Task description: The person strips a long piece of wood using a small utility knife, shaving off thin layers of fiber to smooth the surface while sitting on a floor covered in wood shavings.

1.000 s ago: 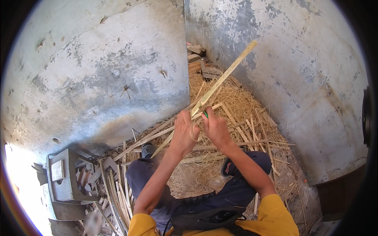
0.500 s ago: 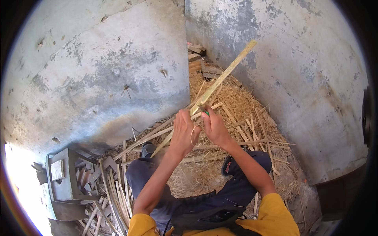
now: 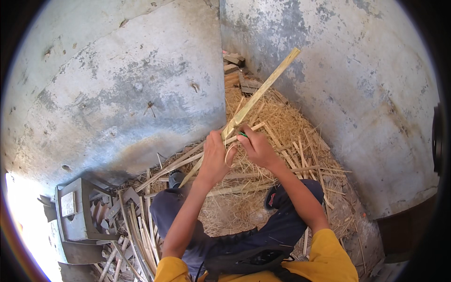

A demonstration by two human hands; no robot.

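My left hand [image 3: 215,157] is closed around the near part of a long, flat, pale bamboo strip [image 3: 264,88]. The strip slants up and away to the right, its far end in front of the right wall. Close beside it, my right hand [image 3: 259,146] is closed on a small green-handled knife [image 3: 243,134] pressed against the strip; fingers hide most of the blade. A thin curled sliver [image 3: 229,154] loops out between my two hands. Below the left hand, the strip's lower part [image 3: 191,173] seems to run on toward my left foot.
Shavings [image 3: 286,124] and loose split strips [image 3: 293,152] cover the floor between my legs and the corner. Peeling walls [image 3: 155,70] rise on both sides. At lower left stands a grey box-like metal frame [image 3: 77,211], beside a pile of bamboo sticks [image 3: 141,225]. Bricks [image 3: 233,59] lie in the corner.
Both hands have shifted slightly left. The strip's far end has swung a little to the left, and the curled sliver between the hands has moved with them.
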